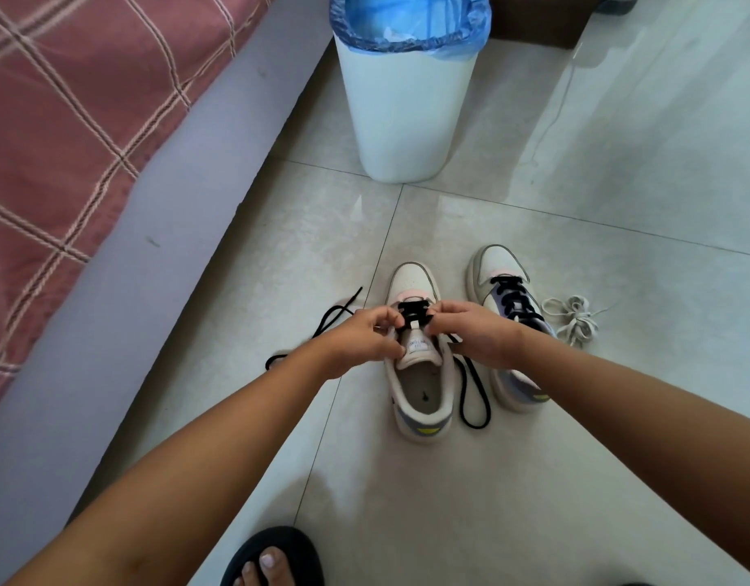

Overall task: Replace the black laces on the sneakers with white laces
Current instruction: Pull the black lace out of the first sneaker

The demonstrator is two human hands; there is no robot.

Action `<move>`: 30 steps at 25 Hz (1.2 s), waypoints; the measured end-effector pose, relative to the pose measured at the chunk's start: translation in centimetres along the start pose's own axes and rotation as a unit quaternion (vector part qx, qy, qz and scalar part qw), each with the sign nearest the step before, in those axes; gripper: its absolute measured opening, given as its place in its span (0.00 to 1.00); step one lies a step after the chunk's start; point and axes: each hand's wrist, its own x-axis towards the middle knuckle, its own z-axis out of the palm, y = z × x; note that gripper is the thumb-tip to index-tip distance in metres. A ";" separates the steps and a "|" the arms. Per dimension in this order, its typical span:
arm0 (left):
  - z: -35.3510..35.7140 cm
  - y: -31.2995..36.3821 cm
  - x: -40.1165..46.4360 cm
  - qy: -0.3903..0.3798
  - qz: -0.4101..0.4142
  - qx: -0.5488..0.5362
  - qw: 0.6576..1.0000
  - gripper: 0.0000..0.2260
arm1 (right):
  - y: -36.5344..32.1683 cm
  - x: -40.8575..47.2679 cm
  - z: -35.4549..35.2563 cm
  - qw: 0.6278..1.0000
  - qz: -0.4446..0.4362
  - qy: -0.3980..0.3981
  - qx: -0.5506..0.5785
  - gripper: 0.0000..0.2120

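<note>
Two white sneakers sit side by side on the shiny tile floor [533,480], toes pointing away. Both hands are on the near sneaker [421,395]. The left hand [360,338] has its fingers curled, pinching the black lace [412,310] at the low eyelets and pressing on the tongue. The right hand [474,332] pinches the same lace from the other side. Loose ends of that lace trail on the floor on both sides of the shoe. The other sneaker [506,306] has its black lace fully threaded. The white laces [576,319] lie in a little bundle just beside it (on its right). A white trash bin [407,112] with a blue bag stands farther off, near a bed with a pink checked blanket [68,120]. A toe in a black slipper [280,551] shows at the bottom.
</note>
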 end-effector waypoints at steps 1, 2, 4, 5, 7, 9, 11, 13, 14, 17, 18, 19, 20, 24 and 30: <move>0.1 -0.1 -0.1 0.012 0.005 0.066 0.998 0.12 | -0.3 -0.3 0.4 1.000 0.016 0.005 -0.023 0.06; 0.3 -0.1 -0.2 0.024 0.010 0.134 0.991 0.11 | -0.1 -0.1 0.6 0.999 0.029 0.016 -0.032 0.04; 0.9 0.4 -0.4 0.057 0.037 0.232 0.970 0.07 | 0.2 0.4 0.8 0.997 0.057 0.057 0.006 0.10; 1.2 0.6 -0.3 0.082 0.053 0.273 0.957 0.05 | 0.2 0.6 1.1 0.995 0.064 0.068 0.026 0.11; 1.5 0.7 0.1 0.139 0.076 0.361 0.919 0.08 | 0.3 1.0 1.5 0.995 0.060 0.079 -0.013 0.12; 2.1 0.7 0.4 0.158 0.076 0.415 0.893 0.11 | 0.5 1.4 1.9 0.987 0.026 0.083 -0.137 0.13; 2.9 0.5 0.5 0.156 0.069 0.466 0.868 0.14 | 0.6 1.5 2.2 0.982 0.012 0.090 -0.169 0.15; 3.1 0.5 0.3 0.154 0.079 0.468 0.867 0.12 | 0.4 1.3 2.3 0.994 0.046 0.096 -0.023 0.13; 2.8 0.5 0.1 0.156 0.088 0.423 0.888 0.10 | 0.6 1.2 2.0 0.988 0.072 0.098 0.094 0.13; 0.7 0.5 -0.8 0.095 0.060 0.130 0.985 0.06 | 1.4 0.6 1.1 0.925 0.105 0.125 0.343 0.17; 0.1 0.3 -1.1 0.080 0.046 0.047 0.995 0.07 | 1.6 0.4 1.1 0.917 0.107 0.123 0.365 0.18; -0.3 0.0 -1.4 0.081 0.037 0.025 0.996 0.09 | 1.8 0.2 1.2 0.920 0.107 0.113 0.359 0.18; -0.3 -0.4 -1.6 0.094 0.034 0.050 0.994 0.09 | 1.7 0.1 1.4 0.936 0.110 0.098 0.319 0.17; 1.0 -0.8 -1.3 0.159 0.059 0.307 0.937 0.07 | 0.8 0.2 2.1 0.993 0.092 0.061 0.037 0.10; 2.4 1.3 -1.3 0.179 0.078 0.483 0.854 0.10 | 0.5 0.4 2.0 0.995 0.066 0.054 0.059 0.06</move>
